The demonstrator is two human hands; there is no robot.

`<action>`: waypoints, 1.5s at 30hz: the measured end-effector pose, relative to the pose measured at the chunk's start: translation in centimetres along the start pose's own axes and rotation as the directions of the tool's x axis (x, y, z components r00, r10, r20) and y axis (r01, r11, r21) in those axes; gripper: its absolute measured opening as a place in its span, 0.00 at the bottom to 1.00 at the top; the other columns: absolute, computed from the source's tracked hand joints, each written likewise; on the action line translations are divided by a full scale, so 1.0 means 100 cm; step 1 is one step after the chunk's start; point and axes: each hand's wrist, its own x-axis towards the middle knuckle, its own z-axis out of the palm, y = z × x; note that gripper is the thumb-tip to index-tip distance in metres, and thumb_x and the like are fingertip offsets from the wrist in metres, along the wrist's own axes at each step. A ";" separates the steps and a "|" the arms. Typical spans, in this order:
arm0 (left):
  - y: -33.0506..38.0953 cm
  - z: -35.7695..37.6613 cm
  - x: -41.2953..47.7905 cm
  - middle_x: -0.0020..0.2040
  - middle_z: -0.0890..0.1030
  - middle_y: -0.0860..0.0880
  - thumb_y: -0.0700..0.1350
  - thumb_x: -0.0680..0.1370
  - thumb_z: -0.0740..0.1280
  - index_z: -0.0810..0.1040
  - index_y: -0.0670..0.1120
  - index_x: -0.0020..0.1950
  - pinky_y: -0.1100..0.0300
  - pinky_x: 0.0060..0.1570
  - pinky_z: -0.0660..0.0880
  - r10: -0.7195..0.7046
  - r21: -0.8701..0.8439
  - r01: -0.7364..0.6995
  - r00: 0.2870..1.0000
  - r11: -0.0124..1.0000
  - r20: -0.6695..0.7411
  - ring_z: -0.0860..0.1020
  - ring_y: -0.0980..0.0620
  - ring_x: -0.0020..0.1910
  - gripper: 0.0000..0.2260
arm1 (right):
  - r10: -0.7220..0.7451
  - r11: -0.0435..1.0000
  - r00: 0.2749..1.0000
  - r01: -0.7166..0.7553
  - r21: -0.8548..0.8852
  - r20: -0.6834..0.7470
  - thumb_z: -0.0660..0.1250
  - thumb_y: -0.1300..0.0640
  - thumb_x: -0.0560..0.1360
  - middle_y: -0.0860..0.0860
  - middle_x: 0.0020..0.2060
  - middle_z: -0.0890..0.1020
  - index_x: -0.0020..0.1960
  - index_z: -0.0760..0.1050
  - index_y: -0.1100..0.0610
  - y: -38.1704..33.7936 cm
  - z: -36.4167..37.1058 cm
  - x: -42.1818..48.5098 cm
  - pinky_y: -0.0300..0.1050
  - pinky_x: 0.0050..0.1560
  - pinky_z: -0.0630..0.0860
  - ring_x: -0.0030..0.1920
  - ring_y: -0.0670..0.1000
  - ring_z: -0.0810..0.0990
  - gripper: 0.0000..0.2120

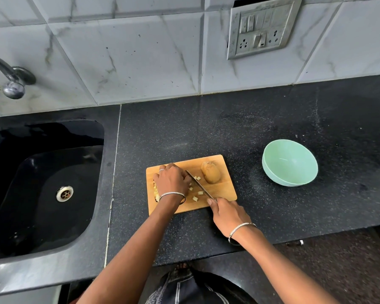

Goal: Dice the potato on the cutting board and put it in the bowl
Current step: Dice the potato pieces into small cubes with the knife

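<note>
Location: a domestic kitchen. Indicators: a black speckled stone counter [272, 119] runs along a wall of white marble-pattern tiles [119, 51]. A black sink [53, 137] with a metal drain [64, 193] is set into the counter at the left, under a wall-mounted metal tap [11, 77]. A switch plate [261, 29] with sockets is fixed in the tiles. Food preparation items stand on the counter: a wooden board [224, 189] bearing a potato [211, 175], cut cubes [195, 198] and a knife [199, 185], with a green bowl [290, 161] near it to the right.
</note>
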 end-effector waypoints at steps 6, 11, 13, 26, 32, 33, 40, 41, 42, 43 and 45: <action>-0.011 -0.004 0.009 0.54 0.80 0.48 0.46 0.77 0.65 0.85 0.50 0.49 0.51 0.51 0.68 0.023 -0.057 -0.024 1.000 0.998 -0.015 0.73 0.44 0.57 0.09 | -0.010 1.000 1.000 0.010 0.008 -0.008 0.46 0.38 0.82 0.59 0.52 0.80 0.49 0.72 0.51 0.013 -0.005 -0.008 0.53 0.48 0.72 0.54 0.64 0.77 0.23; -0.026 -0.011 0.013 0.51 0.82 0.50 0.42 0.75 0.67 0.84 0.54 0.47 0.51 0.51 0.75 0.044 -0.237 -0.053 0.998 0.970 -0.046 0.79 0.46 0.51 0.09 | 0.000 0.997 0.996 0.006 0.075 -0.085 0.45 0.38 0.82 0.59 0.48 0.80 0.47 0.71 0.52 0.012 -0.006 -0.005 0.54 0.48 0.74 0.51 0.64 0.78 0.23; -0.031 -0.013 0.013 0.50 0.82 0.52 0.43 0.75 0.67 0.83 0.56 0.45 0.50 0.50 0.76 0.037 -0.270 -0.045 0.999 0.962 -0.036 0.79 0.47 0.49 0.09 | 0.020 0.998 0.996 -0.016 0.053 -0.086 0.45 0.39 0.82 0.59 0.51 0.80 0.52 0.73 0.53 0.013 -0.001 -0.004 0.54 0.47 0.71 0.53 0.64 0.78 0.24; -0.072 -0.014 -0.014 0.51 0.80 0.49 0.35 0.73 0.66 0.80 0.52 0.53 0.54 0.49 0.76 -0.108 -0.346 0.095 0.994 0.933 -0.017 0.79 0.46 0.47 0.15 | -0.064 0.976 0.998 0.064 0.209 -0.010 0.46 0.34 0.80 0.52 0.45 0.82 0.45 0.73 0.52 -0.008 0.021 -0.002 0.55 0.51 0.76 0.47 0.59 0.80 0.26; -0.068 -0.019 -0.030 0.47 0.76 0.53 0.43 0.71 0.74 0.83 0.56 0.50 0.56 0.47 0.75 0.084 -0.319 -0.072 0.996 0.945 0.025 0.77 0.53 0.42 0.10 | -0.044 0.971 0.996 0.061 0.233 -0.077 0.48 0.36 0.81 0.52 0.43 0.82 0.44 0.74 0.53 0.000 0.015 -0.001 0.55 0.51 0.76 0.45 0.58 0.80 0.25; -0.064 -0.018 -0.032 0.48 0.76 0.52 0.45 0.72 0.74 0.83 0.56 0.50 0.56 0.49 0.74 0.148 -0.284 -0.126 0.987 0.951 0.057 0.76 0.52 0.45 0.09 | -0.042 0.971 0.996 0.060 0.233 -0.079 0.48 0.37 0.81 0.53 0.42 0.82 0.44 0.74 0.53 0.001 0.015 -0.001 0.55 0.51 0.76 0.45 0.58 0.80 0.25; -0.043 -0.011 -0.040 0.56 0.74 0.52 0.58 0.73 0.68 0.79 0.58 0.56 0.52 0.53 0.69 0.202 0.101 -0.206 0.978 0.973 0.045 0.72 0.48 0.58 0.13 | -0.062 0.963 0.996 0.076 0.260 -0.060 0.51 0.40 0.82 0.42 0.38 0.80 0.45 0.76 0.52 0.000 0.014 -0.004 0.50 0.51 0.73 0.47 0.55 0.80 0.22; -0.043 -0.010 -0.039 0.57 0.73 0.52 0.59 0.74 0.68 0.78 0.58 0.57 0.51 0.53 0.68 0.209 0.121 -0.215 0.976 0.969 0.056 0.72 0.48 0.58 0.14 | -0.060 0.961 0.996 0.074 0.266 -0.061 0.51 0.40 0.82 0.42 0.38 0.80 0.45 0.76 0.52 0.000 0.013 -0.005 0.49 0.50 0.73 0.46 0.54 0.80 0.22; -0.042 -0.010 -0.039 0.58 0.73 0.52 0.59 0.73 0.69 0.77 0.58 0.58 0.51 0.54 0.68 0.216 0.137 -0.224 0.974 0.965 0.070 0.72 0.48 0.59 0.14 | -0.057 0.960 0.996 0.072 0.272 -0.061 0.51 0.40 0.82 0.41 0.37 0.79 0.45 0.76 0.52 0.001 0.012 -0.005 0.49 0.50 0.73 0.46 0.54 0.80 0.22; -0.043 -0.009 -0.039 0.58 0.72 0.52 0.59 0.73 0.69 0.76 0.58 0.58 0.50 0.54 0.68 0.220 0.148 -0.230 0.972 0.962 0.084 0.72 0.48 0.59 0.15 | -0.056 0.959 0.996 0.071 0.276 -0.062 0.51 0.40 0.82 0.41 0.37 0.79 0.45 0.76 0.52 0.001 0.012 -0.005 0.49 0.50 0.73 0.46 0.53 0.80 0.22; -0.045 -0.008 -0.039 0.59 0.72 0.53 0.58 0.74 0.70 0.75 0.58 0.58 0.50 0.55 0.67 0.221 0.155 -0.233 0.971 0.960 0.095 0.71 0.48 0.60 0.14 | -0.055 0.959 0.997 0.070 0.275 -0.060 0.51 0.40 0.82 0.41 0.38 0.79 0.45 0.76 0.53 0.002 0.013 -0.006 0.49 0.50 0.73 0.45 0.52 0.80 0.22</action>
